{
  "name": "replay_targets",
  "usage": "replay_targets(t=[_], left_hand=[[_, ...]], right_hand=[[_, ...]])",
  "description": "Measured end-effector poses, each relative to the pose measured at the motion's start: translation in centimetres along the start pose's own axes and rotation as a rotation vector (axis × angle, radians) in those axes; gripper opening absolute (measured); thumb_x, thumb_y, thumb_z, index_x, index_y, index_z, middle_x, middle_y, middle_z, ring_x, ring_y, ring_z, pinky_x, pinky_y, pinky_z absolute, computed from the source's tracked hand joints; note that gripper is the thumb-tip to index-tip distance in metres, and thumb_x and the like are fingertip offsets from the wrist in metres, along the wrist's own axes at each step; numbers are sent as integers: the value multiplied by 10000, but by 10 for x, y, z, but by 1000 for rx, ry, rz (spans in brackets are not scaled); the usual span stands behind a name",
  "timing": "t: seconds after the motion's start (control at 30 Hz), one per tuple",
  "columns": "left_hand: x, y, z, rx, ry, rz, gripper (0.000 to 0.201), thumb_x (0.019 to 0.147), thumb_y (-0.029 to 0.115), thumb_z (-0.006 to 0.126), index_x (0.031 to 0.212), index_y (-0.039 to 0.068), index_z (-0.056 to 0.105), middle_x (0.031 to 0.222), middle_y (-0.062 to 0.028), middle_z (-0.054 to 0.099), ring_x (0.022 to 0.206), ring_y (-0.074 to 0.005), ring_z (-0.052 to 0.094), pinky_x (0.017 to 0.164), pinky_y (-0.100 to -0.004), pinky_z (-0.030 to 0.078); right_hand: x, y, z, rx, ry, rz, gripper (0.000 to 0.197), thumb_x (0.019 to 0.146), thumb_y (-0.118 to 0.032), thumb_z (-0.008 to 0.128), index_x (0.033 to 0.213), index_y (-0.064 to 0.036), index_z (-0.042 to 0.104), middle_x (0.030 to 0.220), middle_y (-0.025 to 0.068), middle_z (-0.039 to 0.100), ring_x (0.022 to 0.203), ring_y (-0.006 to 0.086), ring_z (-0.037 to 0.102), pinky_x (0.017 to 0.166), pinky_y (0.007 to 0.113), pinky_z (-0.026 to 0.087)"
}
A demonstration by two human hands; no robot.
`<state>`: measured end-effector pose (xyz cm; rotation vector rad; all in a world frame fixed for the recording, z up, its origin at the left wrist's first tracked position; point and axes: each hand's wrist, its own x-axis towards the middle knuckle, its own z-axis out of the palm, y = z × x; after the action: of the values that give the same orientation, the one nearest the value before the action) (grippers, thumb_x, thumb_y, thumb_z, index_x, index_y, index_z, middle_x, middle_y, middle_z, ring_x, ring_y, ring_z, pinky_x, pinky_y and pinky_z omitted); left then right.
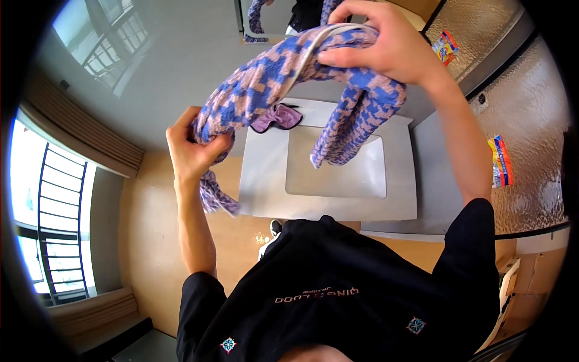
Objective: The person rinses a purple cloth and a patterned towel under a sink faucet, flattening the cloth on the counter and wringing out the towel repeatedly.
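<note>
A blue and pink houndstooth towel with a pale hem hangs in an arch above the washbasin, bunched into a thick roll. My left hand is closed round it at the lower left, and a short end dangles below that hand. Higher up on the right, my right hand grips the roll between thumb and fingers. Past the right hand, the other end droops over the white sink. Behind the towel, on the counter's far left part, lies a purple cloth piece with dark edging, partly covered.
The sink sits in a white countertop just in front of me. A mirror stands beyond it. Two colourful packets are on the textured glass to the right. A barred window is at the left.
</note>
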<state>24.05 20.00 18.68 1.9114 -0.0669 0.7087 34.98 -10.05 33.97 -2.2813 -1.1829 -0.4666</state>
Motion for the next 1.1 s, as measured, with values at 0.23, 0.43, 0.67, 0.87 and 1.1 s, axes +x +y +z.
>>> replay_targets(t=[0.23, 0.43, 0.67, 0.87, 1.1], left_hand=[[5, 3, -15, 305, 16, 375, 379, 579, 151, 801, 892, -21, 675, 673, -50, 624, 586, -104, 552, 567, -257, 467], [-24, -72, 37, 160, -312, 161, 441, 608, 272, 855, 898, 8, 655, 758, -137, 653, 671, -271, 632, 646, -367, 522], [-64, -87, 110, -119, -652, 92, 762, 663, 342, 897, 1236, -56, 589, 1107, -208, 684, 1055, -348, 634, 991, -412, 471], [-53, 6, 112, -99, 71, 397, 745, 621, 151, 896, 1254, -21, 543, 1211, -210, 592, 1129, -286, 594, 975, -391, 468], [-123, -34, 201, -236, -235, 202, 1088, 607, 243, 931, 1474, -3, 322, 1461, -238, 372, 1375, -374, 377, 1149, -481, 304]], right_hand=[[-16, -8, -4, -3, 0, -12, 523, 680, -489, 856, 913, -61, 667, 800, 65, 663, 726, 192, 639, 717, 319, 507], [-43, -21, 13, -234, -125, 1, 562, 666, -428, 836, 1088, -121, 631, 629, 109, 642, 673, 324, 672, 676, 405, 515], [-46, -35, 30, -184, -310, 156, 731, 653, -309, 797, 1293, -96, 515, 663, 124, 656, 662, 326, 666, 637, 411, 505], [-62, -25, 16, -85, -133, 197, 871, 618, -256, 855, 1381, -120, 456, 675, 130, 613, 639, 308, 630, 615, 410, 477], [-41, -42, 17, -168, -169, 253, 947, 632, -250, 840, 1431, -20, 386, 748, 161, 661, 718, 325, 670, 652, 411, 505]])
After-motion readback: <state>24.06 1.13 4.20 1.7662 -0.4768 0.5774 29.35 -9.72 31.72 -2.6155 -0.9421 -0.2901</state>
